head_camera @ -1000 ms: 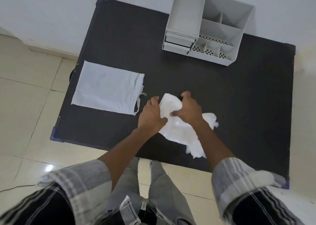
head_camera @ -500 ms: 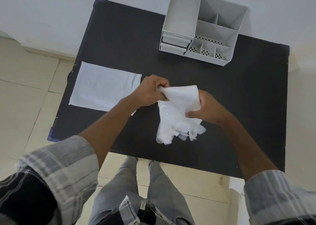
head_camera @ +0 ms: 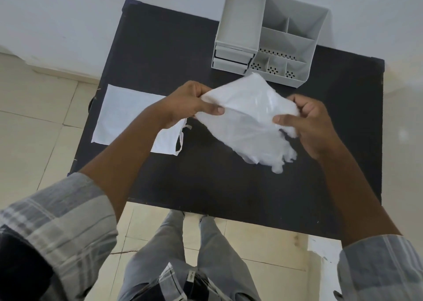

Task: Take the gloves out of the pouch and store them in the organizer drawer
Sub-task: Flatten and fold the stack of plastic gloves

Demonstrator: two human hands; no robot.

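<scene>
Thin white plastic gloves [head_camera: 248, 119] are held up above the black table [head_camera: 229, 181], stretched between both hands. My left hand [head_camera: 190, 105] pinches their left edge, and my right hand [head_camera: 309, 122] grips the right edge. The glove fingers dangle at the lower right. The flat white cloth pouch [head_camera: 128, 115] lies on the table's left side, its drawstring end partly hidden under my left forearm. The grey organizer [head_camera: 267, 37] stands at the table's far edge; its two small drawers [head_camera: 231, 59] at the front left are closed.
The organizer has several open compartments on top and at its right front. A white wall runs behind the table. Tiled floor lies to the left and below the near table edge, where my legs stand.
Both hands lifted the gloves off the table, raised them and spread them apart into a wider sheet. The pouch and the organizer have not moved.
</scene>
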